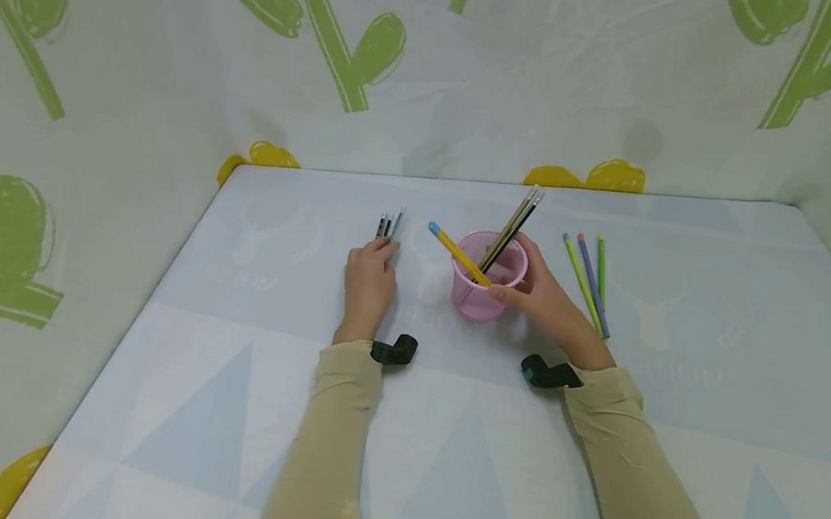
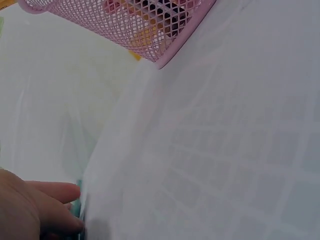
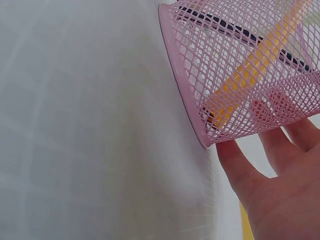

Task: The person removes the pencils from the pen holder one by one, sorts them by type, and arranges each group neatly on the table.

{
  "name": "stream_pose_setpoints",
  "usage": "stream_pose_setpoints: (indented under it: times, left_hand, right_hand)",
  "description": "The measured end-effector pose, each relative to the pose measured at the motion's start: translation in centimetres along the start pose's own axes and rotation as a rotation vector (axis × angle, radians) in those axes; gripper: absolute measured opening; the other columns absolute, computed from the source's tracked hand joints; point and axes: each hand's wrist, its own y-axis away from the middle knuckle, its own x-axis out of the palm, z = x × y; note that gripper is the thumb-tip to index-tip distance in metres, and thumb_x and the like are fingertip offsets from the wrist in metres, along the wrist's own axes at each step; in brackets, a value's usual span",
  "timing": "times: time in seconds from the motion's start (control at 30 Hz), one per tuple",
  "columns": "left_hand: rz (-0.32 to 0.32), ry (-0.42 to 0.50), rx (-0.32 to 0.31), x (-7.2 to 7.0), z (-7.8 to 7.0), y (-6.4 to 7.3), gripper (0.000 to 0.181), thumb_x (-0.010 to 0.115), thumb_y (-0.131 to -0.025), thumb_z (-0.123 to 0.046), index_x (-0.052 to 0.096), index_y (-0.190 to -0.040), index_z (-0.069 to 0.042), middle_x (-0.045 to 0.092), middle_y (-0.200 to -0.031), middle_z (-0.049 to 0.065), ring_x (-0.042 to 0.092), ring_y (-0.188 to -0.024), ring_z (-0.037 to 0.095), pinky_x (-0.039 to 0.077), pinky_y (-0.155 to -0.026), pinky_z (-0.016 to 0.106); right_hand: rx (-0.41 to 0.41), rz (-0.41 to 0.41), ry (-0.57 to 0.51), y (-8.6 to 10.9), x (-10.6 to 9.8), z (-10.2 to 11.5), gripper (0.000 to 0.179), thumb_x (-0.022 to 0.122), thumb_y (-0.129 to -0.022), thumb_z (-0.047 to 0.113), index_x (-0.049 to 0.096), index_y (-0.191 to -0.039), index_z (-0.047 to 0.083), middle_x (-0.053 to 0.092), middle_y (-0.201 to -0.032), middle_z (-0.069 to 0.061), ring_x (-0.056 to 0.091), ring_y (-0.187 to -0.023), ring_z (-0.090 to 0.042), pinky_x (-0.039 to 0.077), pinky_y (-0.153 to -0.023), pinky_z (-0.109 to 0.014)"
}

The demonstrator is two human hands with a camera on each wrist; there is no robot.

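The pink mesh cup (image 1: 489, 276) is standing at frame centre on the desk (image 1: 224, 408), holding a yellow pencil (image 1: 458, 254) and dark pens (image 1: 513, 225), with bare surface lying below. The right hand (image 1: 541, 298) is curling around its side; the left hand (image 1: 369, 282) is pinching pens (image 1: 389, 226) just left, while three pencils (image 1: 588, 279) are lying right.

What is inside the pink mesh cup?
The pink mesh cup holds a yellow pencil and several dark pens, all leaning. Their lower ends and exact count are hidden by mesh and the right hand.
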Motion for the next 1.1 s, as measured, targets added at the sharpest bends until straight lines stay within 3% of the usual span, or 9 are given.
stream_pose_setpoints:
  times: [0.17,0.4,0.67,0.8,0.93,1.1]
  left_hand:
    - [0.049,-0.116,0.020,0.1,-0.3,0.3,0.036,0.048,-0.088,0.001,0.064,-0.118,-0.013,0.047,-0.137,0.003,0.042,-0.115,0.030,0.037,-0.092,0.045]
    - [0.038,-0.068,0.024,-0.1,-0.4,0.3,0.037,0.049,-0.088,-0.001,0.064,-0.118,-0.016,0.048,-0.135,0.003,0.042,-0.114,0.029,0.036,-0.092,0.045]
    - [-0.049,0.136,0.036,-0.6,-0.5,0.1,0.025,0.055,-0.089,-0.014,0.065,-0.112,-0.017,0.056,-0.122,0.003,0.046,-0.107,0.025,0.041,-0.088,0.038]
    - [-0.079,0.267,0.051,-0.8,-0.6,0.1,0.024,0.053,-0.090,-0.018,0.065,-0.111,-0.019,0.059,-0.113,0.001,0.049,-0.096,0.020,0.043,-0.078,0.033]
    - [-0.045,0.377,0.063,-0.9,-0.9,0.3,0.024,0.052,-0.092,-0.022,0.063,-0.114,-0.022,0.060,-0.111,-0.005,0.054,-0.094,0.012,0.046,-0.075,0.029]
    - [0.045,0.474,0.088,-1.2,-1.5,0.5,0.027,0.052,-0.093,-0.031,0.059,-0.118,-0.025,0.060,-0.115,-0.008,0.055,-0.101,0.010,0.047,-0.082,0.030]
  right_hand:
    - [0.019,0.013,-0.010,0.4,0.1,0.8,0.080,0.062,-0.086,0.023,0.009,-0.146,0.030,0.027,-0.147,-0.006,0.026,-0.135,-0.024,0.024,-0.108,-0.053]
    - [0.030,0.019,0.004,1.2,0.5,3.1,0.079,0.058,-0.086,0.017,0.007,-0.147,0.021,0.026,-0.147,-0.012,0.023,-0.136,-0.029,0.023,-0.108,-0.054]
    - [0.025,0.012,0.005,0.7,0.2,1.7,0.080,0.061,-0.086,0.023,0.007,-0.146,0.029,0.026,-0.147,-0.007,0.024,-0.136,-0.025,0.024,-0.107,-0.054]
    - [0.015,0.011,0.024,0.3,0.1,0.6,0.080,0.061,-0.086,0.029,0.007,-0.145,0.034,0.027,-0.147,-0.005,0.025,-0.136,-0.024,0.024,-0.107,-0.055]
    - [0.043,0.006,0.034,0.4,0.2,0.4,0.081,0.062,-0.085,0.033,0.008,-0.144,0.037,0.027,-0.147,-0.002,0.025,-0.136,-0.023,0.025,-0.106,-0.054]
    - [0.025,0.018,0.008,0.8,0.3,1.5,0.079,0.061,-0.087,0.026,0.008,-0.145,0.032,0.026,-0.147,-0.006,0.023,-0.136,-0.025,0.023,-0.108,-0.055]
